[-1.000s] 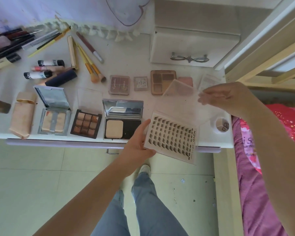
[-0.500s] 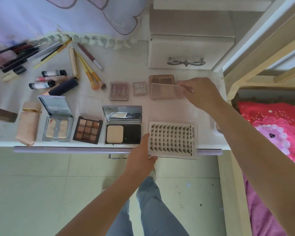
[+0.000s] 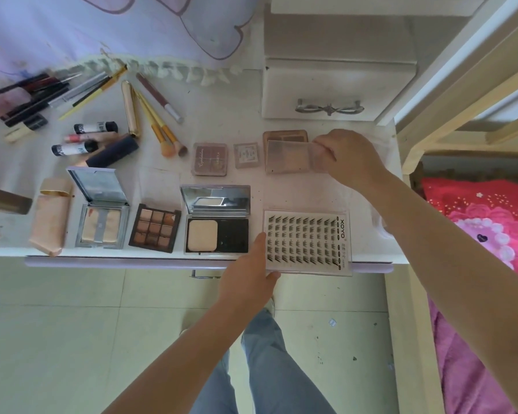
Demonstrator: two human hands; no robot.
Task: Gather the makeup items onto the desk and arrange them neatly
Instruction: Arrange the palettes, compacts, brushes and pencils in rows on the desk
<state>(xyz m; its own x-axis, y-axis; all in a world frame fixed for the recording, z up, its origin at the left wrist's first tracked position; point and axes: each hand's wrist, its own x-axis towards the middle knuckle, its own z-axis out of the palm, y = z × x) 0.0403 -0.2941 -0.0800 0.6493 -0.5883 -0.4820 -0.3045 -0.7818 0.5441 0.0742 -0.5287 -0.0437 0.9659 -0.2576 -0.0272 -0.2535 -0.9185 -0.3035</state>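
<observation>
Currently: left hand (image 3: 247, 279) pinching lash tray (image 3: 307, 242) by its left edge, tray flat at desk (image 3: 222, 115) front edge beside powder compact (image 3: 217, 224). Right hand (image 3: 349, 158) gripping clear lid (image 3: 290, 156) over brown palette (image 3: 284, 135).

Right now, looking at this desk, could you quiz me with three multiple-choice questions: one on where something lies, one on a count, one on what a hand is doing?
1. Where does the lash tray lie?
A. at the desk's front edge, right of the powder compact
B. on the bed
C. beside the pencils

2. How many pans does the brown eyeshadow palette have?
A. four
B. nine
C. twelve

3. What is the right hand doing?
A. resting flat
B. pointing
C. pinching a clear lid over a palette

Answers: 1 A, the tray overhangs the desk edge beside the compact, held by the left hand. 2 B, three rows of three. 3 C, its fingers grip the lid's edge.
</observation>
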